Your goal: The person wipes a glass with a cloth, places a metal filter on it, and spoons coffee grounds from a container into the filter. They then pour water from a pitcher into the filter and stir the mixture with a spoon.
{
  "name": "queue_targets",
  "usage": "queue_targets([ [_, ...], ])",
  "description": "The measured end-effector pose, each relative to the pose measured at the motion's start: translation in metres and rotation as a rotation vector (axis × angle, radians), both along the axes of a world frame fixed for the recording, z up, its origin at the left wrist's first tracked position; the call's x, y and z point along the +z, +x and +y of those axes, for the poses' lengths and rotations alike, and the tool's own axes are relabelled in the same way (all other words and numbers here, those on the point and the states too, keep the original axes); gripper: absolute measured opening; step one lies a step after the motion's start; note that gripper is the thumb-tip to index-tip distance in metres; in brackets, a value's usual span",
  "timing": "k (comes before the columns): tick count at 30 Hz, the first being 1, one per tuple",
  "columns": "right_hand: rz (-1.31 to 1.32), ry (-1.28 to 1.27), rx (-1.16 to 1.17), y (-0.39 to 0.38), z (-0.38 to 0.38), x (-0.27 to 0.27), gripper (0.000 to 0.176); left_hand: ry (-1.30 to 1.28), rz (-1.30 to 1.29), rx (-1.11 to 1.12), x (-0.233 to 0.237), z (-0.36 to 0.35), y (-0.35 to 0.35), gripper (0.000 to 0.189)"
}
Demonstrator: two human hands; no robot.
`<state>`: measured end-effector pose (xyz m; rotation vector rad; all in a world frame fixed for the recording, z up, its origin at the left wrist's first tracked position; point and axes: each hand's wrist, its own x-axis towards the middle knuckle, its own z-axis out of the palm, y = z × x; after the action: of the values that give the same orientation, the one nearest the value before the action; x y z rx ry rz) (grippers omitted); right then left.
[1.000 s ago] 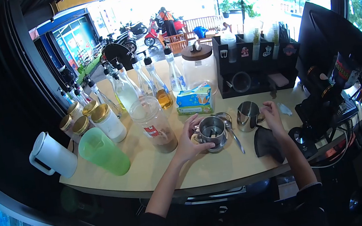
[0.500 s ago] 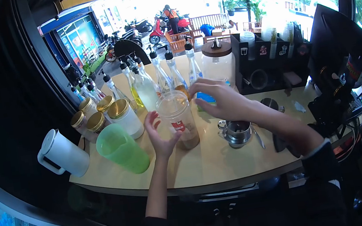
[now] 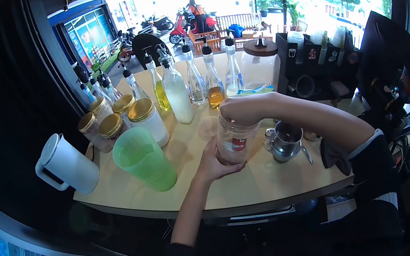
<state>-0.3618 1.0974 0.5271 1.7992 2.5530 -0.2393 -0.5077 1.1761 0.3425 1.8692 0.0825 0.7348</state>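
Note:
A clear plastic jar (image 3: 234,145) with a red and white label leans slightly on the counter, with brownish contents low down. My left hand (image 3: 216,162) is wrapped around its lower left side and base. My right hand (image 3: 238,113) dips into the jar's mouth from above, its fingers hidden by the wrist and the rim. A clear round lid-like disc (image 3: 208,127) lies just left of the jar. To the right stand a metal drip filter (image 3: 286,140) on a glass cup and a spoon (image 3: 306,154).
At left are a green pitcher (image 3: 144,160), a white jug (image 3: 69,165) and several gold-lidded jars (image 3: 145,123). Pump bottles (image 3: 177,92) line the back, beside a wooden-lidded jar (image 3: 262,67). A black cup holder (image 3: 312,68) and a dark screen (image 3: 383,50) occupy the right.
My left hand has closed around the jar, which has shifted right. My right hand has gone from beside its top down into its mouth. The clear disc now lies on the counter.

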Motion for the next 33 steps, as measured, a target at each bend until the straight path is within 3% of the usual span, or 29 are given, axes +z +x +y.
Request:
queue_targets([
  [1,-0.098,0.016,0.033,0.001,0.000,-0.004,0.013,0.016,-0.001,-0.005,0.002,0.000,0.000,0.097],
  [2,-0.615,0.023,0.198,-0.006,-0.002,0.002,0.019,0.030,-0.003,-0.009,0.003,0.000,0.001,0.098],
  [3,-0.612,0.015,0.196,-0.001,-0.003,-0.005,0.019,0.022,-0.001,-0.014,0.000,0.001,0.003,0.098],
  [5,-0.465,0.157,0.423,0.015,-0.005,-0.025,0.020,0.110,0.002,0.034,-0.005,0.004,0.005,0.101],
  [6,-0.462,0.153,0.420,0.018,-0.003,-0.034,0.020,0.106,0.004,0.031,-0.004,0.004,0.006,0.101],
  [8,-0.070,-0.148,0.186,0.016,0.000,-0.042,0.019,0.167,0.015,0.039,0.000,0.004,0.004,0.103],
  [11,-0.249,-0.205,0.214,0.007,-0.001,-0.029,0.019,0.161,0.012,0.051,0.002,0.002,0.002,0.104],
  [15,-0.198,-0.315,0.100,0.005,-0.003,-0.017,0.019,0.168,0.013,0.054,0.001,0.003,0.002,0.105],
  [17,-0.394,-0.215,0.315,0.007,0.001,-0.022,0.017,0.221,0.027,0.073,0.002,0.003,0.001,0.106],
  [27,-0.286,-0.282,0.151,0.001,-0.007,-0.006,0.018,0.184,0.025,0.059,0.003,0.002,0.000,0.106],
  [29,-0.131,-0.316,-0.024,-0.002,-0.011,0.000,0.019,0.189,0.021,0.060,0.004,0.002,0.000,0.106],
  [33,-0.250,-0.305,-0.028,-0.008,-0.012,0.007,0.020,0.190,0.032,0.058,0.005,0.001,0.000,0.106],
])
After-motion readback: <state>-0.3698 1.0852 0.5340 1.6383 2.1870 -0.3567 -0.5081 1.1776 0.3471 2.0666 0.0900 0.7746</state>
